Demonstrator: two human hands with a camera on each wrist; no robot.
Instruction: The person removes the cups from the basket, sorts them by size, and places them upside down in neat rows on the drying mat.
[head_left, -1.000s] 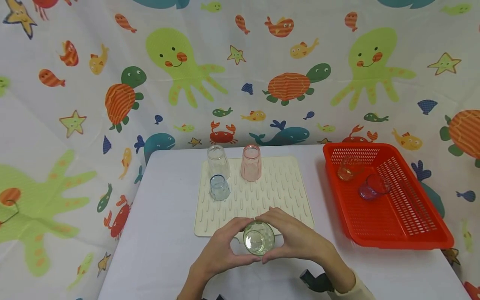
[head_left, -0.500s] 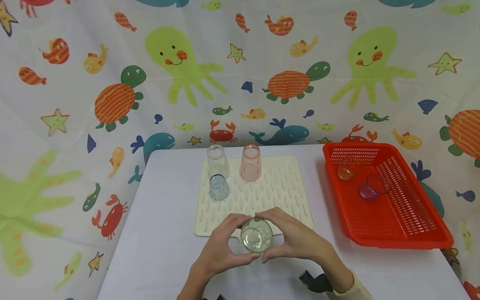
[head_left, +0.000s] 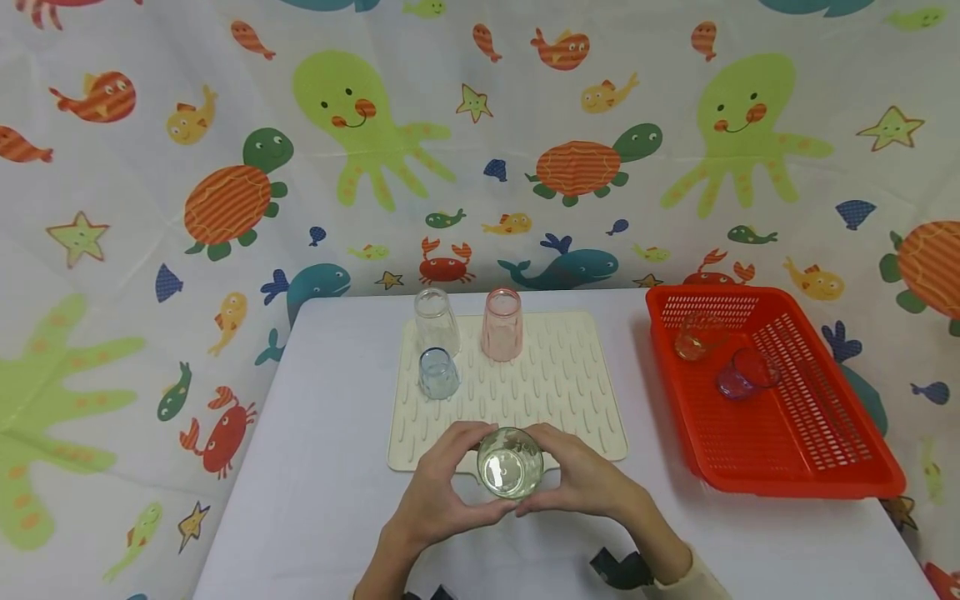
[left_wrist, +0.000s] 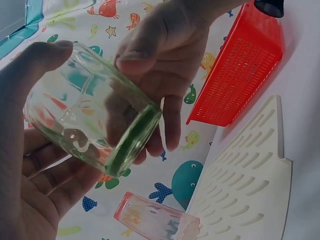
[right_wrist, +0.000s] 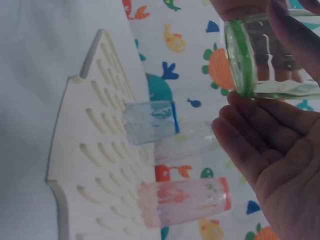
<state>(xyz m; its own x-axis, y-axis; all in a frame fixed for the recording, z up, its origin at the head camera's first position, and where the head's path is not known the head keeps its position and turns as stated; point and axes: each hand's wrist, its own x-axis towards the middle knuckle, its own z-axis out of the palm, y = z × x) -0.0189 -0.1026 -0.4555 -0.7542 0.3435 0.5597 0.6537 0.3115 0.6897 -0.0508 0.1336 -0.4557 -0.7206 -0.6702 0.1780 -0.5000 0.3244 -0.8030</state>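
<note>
A green-tinted drinking glass (head_left: 510,463) is held between both hands above the front edge of the cream drying mat (head_left: 540,375). Its mouth faces the head camera, and its thick green base (left_wrist: 132,140) shows in the left wrist view. My left hand (head_left: 442,492) curls round the left side of the glass, thumb opposite fingers. From the right, my right hand (head_left: 588,483) reaches round it, its thumb and fingers at the sides. Upside down on the mat stand a clear glass (head_left: 437,325), a pink glass (head_left: 502,325) and a small blue glass (head_left: 438,373).
A red plastic basket (head_left: 795,479) sits at the right of the white table (head_left: 315,467), with an orange-tinted glass (head_left: 697,336) and a purple glass (head_left: 746,375) in it. Behind the table hangs a curtain (head_left: 480,150) with sea-animal prints.
Both hands have moved slightly left and away from me with the green glass. The right hand's thumb and fingers have come closer round it. The left part of the curtain has shifted left.
</note>
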